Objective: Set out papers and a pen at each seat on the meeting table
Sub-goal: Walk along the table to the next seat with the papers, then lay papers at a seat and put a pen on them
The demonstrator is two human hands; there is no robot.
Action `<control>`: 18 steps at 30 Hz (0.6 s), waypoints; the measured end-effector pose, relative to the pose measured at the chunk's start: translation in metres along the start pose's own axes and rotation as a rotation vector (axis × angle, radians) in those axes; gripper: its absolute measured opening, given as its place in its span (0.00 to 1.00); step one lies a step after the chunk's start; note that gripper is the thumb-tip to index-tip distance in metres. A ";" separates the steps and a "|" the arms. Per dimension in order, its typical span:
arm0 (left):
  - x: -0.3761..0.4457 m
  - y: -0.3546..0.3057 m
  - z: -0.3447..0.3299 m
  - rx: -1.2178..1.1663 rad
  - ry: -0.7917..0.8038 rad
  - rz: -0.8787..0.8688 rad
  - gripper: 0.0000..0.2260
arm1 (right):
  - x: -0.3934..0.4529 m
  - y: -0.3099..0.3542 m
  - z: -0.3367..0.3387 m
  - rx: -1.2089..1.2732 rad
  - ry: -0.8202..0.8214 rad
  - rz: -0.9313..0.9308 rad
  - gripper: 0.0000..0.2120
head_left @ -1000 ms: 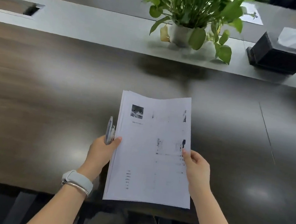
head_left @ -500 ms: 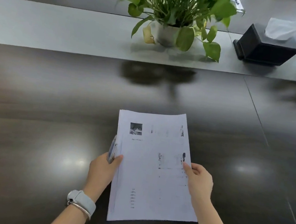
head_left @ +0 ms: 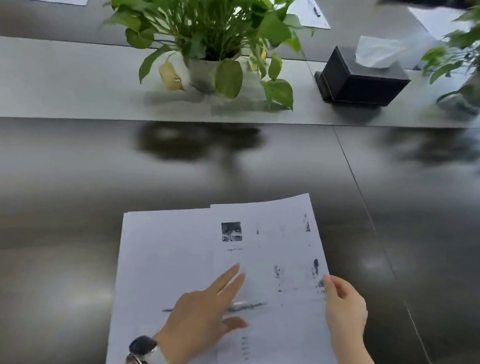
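Head view: white printed paper sheets (head_left: 191,267), fanned in two layers, lie on the dark glossy counter (head_left: 47,202) below the green potted plant (head_left: 204,24). Right hand (head_left: 343,311) pinches the top sheet's right edge, likely to separate it. Left hand (head_left: 203,308), fingers straight, holds nothing, pinning the lower sheet beside a blurred slim pen (head_left: 242,306). Black tissue box (head_left: 365,79) right of the plant, well apart; nothing obstructs.
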State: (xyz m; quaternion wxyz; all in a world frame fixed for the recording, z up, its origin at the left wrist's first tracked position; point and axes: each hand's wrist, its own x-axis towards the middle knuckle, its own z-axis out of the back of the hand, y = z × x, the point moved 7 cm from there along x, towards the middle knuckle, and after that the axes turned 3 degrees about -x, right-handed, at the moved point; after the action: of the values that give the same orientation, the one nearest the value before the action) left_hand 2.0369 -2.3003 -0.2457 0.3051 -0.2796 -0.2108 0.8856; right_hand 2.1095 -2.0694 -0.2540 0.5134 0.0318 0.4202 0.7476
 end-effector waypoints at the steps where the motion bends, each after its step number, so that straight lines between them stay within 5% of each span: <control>1: 0.014 -0.019 -0.009 0.021 0.065 -0.019 0.35 | 0.013 -0.001 0.013 0.004 -0.022 -0.002 0.12; 6: 0.090 -0.090 -0.039 0.140 0.196 -0.020 0.38 | 0.088 -0.008 0.082 -0.054 -0.156 0.002 0.13; 11: 0.148 -0.139 -0.062 0.273 0.236 -0.029 0.36 | 0.128 -0.006 0.116 -0.341 -0.341 0.211 0.16; 18: 0.210 -0.196 -0.074 0.250 0.208 -0.011 0.37 | 0.153 -0.039 0.084 -0.697 0.004 0.294 0.29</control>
State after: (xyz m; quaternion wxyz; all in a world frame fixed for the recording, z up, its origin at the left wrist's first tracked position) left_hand 2.0273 -2.0053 -0.2719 0.3626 -0.3286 -0.0677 0.8695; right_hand 2.1067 -1.8927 -0.2844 0.3800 -0.0861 0.1327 0.9114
